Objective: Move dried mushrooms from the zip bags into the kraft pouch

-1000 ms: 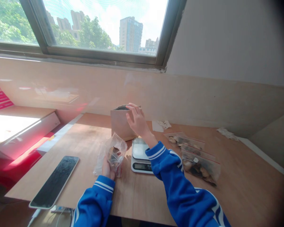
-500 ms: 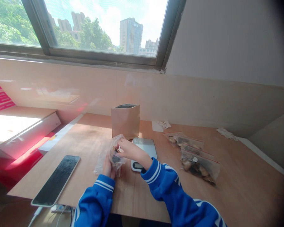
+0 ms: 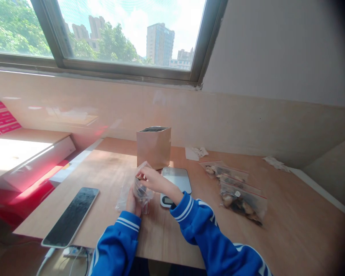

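My left hand [image 3: 133,203] is closed around a clear plastic bag [image 3: 144,196], holding it up over the table. The fingers of my right hand [image 3: 149,179] reach into the mouth of that bag and are bent together at a dark piece inside; its kind is too small to tell. Just right of the bag lies a kitchen scale [image 3: 176,179] with a pale top, partly behind my right wrist. Behind both hands stands a brown paper pouch [image 3: 153,148], its top open.
Several zip bags [image 3: 241,205] of brown dried pieces lie on the right of the wooden table [image 3: 172,237]. A phone [image 3: 71,216] rests near the left edge, a cable below it. Crumpled white paper [image 3: 199,152] lies by the wall.
My right fingers have gone slightly further into the bag, and the dark piece shows less. The view has shifted a little; the other things stay put.
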Demonstrator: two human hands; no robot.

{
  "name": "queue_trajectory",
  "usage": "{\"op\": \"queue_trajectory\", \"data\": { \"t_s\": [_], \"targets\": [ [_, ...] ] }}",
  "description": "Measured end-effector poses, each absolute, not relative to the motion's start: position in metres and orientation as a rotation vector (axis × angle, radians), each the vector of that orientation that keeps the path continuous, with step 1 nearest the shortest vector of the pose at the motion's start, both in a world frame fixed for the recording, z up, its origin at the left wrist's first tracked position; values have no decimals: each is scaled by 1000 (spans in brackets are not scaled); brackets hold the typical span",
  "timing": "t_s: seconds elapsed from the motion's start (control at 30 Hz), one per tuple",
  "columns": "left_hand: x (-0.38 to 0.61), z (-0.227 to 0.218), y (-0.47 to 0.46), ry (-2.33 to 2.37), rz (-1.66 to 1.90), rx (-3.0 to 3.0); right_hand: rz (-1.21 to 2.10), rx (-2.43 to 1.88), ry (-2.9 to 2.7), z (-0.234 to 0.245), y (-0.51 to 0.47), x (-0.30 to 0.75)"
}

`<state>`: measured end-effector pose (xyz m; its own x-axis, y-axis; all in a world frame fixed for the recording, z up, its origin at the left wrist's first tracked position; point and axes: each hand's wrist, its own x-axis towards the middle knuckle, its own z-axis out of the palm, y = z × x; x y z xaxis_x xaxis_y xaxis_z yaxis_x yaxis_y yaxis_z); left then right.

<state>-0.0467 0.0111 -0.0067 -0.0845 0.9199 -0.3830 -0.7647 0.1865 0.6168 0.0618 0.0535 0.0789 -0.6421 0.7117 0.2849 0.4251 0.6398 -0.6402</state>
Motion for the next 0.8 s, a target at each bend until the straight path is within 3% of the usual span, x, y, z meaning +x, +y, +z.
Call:
{"op": "queue_trajectory", "data": {
  "t_s": [0.17, 0.37, 0.63, 0.8],
  "targets": [
    [-48, -13, 11, 845, 1416, 247, 440, -1000, -2436, 66, 55, 60],
    [-48, -12, 10, 836, 1382, 315, 657, -893, -2571, 75, 54, 71],
    [-47, -11, 9, 796, 1364, 344, 508, -917, -2599, 59, 55, 66],
    [-47, -11, 10, 808, 1387, 294, 757, -884, -2430, 71, 55, 73]
  ]
}}
